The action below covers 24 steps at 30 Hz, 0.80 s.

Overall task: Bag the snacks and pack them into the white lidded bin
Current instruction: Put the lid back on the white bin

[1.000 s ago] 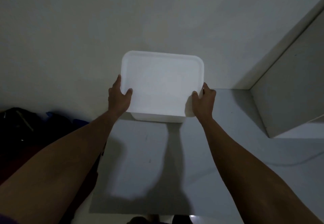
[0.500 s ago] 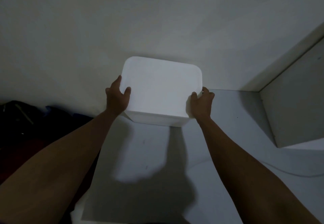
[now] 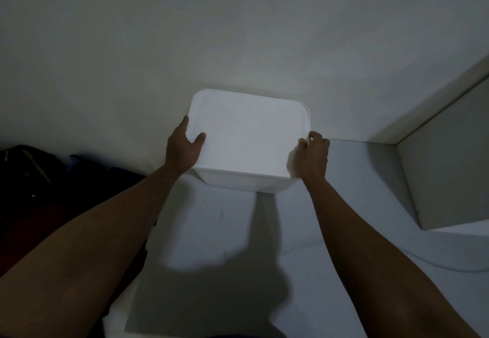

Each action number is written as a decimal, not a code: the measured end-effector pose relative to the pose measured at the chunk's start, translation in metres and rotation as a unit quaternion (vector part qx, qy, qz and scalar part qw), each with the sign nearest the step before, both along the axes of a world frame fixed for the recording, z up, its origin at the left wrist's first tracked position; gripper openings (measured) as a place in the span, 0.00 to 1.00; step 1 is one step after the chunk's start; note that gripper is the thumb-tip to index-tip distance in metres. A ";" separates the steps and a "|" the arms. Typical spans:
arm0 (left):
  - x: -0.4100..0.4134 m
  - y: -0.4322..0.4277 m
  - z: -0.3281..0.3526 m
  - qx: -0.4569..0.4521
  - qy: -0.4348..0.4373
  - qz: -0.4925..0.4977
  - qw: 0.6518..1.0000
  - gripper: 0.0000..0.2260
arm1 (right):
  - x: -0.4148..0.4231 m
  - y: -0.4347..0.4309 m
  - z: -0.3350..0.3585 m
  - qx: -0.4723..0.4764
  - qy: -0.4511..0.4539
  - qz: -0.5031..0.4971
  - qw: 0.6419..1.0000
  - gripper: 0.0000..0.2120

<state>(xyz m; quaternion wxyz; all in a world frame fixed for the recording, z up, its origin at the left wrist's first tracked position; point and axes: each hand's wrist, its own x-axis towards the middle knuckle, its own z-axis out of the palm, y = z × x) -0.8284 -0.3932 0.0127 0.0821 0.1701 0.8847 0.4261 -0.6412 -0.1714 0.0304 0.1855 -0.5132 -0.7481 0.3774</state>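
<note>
The white lidded bin [image 3: 248, 136] stands on a pale surface against the wall, its flat lid on top. My left hand [image 3: 182, 149] grips its left side, thumb lying on the lid. On the bin's right near corner my right hand [image 3: 312, 157] holds the rim, its fingers curled at the lid's edge. No snacks or bags are in sight; the lid hides the bin's inside.
The pale surface [image 3: 219, 231] runs from the bin toward me, dim and in shadow. A grey-white cabinet panel [image 3: 447, 163] stands at the right. Dark bags or cloth [image 3: 53, 184] lie at the left. A thin cable [image 3: 412, 261] crosses the surface at the right.
The bin has slid a little farther back toward the wall with both hands on it. My right fingers have curled up at the lid's right edge.
</note>
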 end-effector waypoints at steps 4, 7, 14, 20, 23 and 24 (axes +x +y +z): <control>0.004 -0.001 -0.002 0.028 0.012 0.025 0.999 0.32 | 0.007 0.006 -0.002 0.033 0.004 -0.004 0.999 0.14; 0.002 0.001 0.001 0.036 0.022 0.027 0.999 0.32 | 0.009 0.002 -0.001 0.052 0.009 -0.006 0.999 0.14; 0.007 -0.001 -0.002 0.080 0.039 0.042 0.995 0.31 | 0.016 -0.020 -0.005 0.076 0.075 -0.018 0.994 0.16; 0.011 0.009 -0.002 0.062 0.018 0.035 0.997 0.31 | 0.021 -0.017 -0.008 0.044 0.128 -0.038 0.990 0.17; 0.006 0.010 -0.003 0.031 0.003 0.027 0.999 0.31 | 0.017 -0.015 -0.011 0.027 0.102 -0.033 0.994 0.17; 0.004 0.009 -0.003 0.022 -0.003 0.026 0.999 0.31 | 0.016 -0.015 -0.010 0.024 0.099 -0.031 0.994 0.16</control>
